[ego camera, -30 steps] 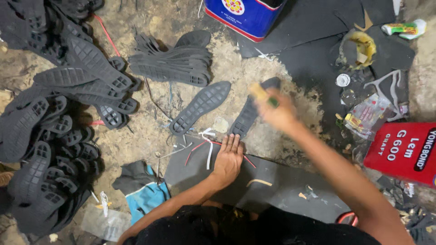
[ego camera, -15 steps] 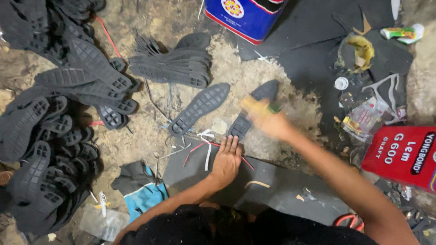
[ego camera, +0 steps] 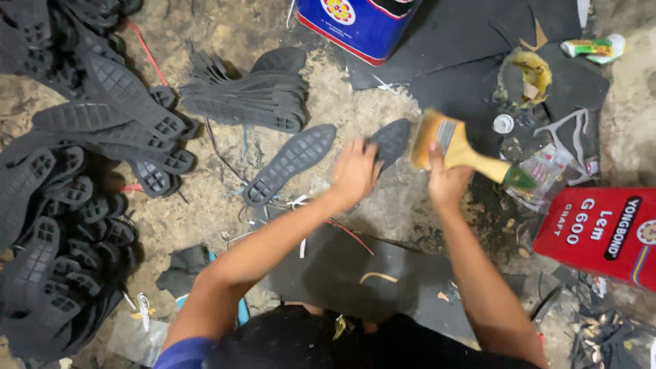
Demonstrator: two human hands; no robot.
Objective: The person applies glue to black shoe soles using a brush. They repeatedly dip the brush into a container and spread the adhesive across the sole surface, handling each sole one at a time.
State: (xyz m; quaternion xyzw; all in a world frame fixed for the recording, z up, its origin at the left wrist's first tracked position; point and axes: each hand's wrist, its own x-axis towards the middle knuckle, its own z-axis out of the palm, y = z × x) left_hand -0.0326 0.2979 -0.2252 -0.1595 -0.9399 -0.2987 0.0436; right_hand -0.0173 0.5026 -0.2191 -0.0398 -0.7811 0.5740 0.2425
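Having left the floor, left hand [ego camera: 355,171] now on sole [ego camera: 391,140]

Dark rubber shoe sole [ego camera: 391,141], tread side up, lies flat on the dirty floor, tilted diagonally, near end covered by the left hand [ego camera: 354,172]. Wide paintbrush [ego camera: 456,149], yellow wooden handle, glue-stained bristles, held in the right hand [ego camera: 445,183] just beside the sole.

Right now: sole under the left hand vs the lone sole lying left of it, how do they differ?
The sole under the left hand is gripped at its lower end by the left hand, so only its upper part shows; the lone sole lies untouched and fully visible. The held sole's face looks smooth here, while the lone sole shows a blocky tread. The right hand holds a brush next to the held sole, away from the lone one. Both are dark and slant the same way.
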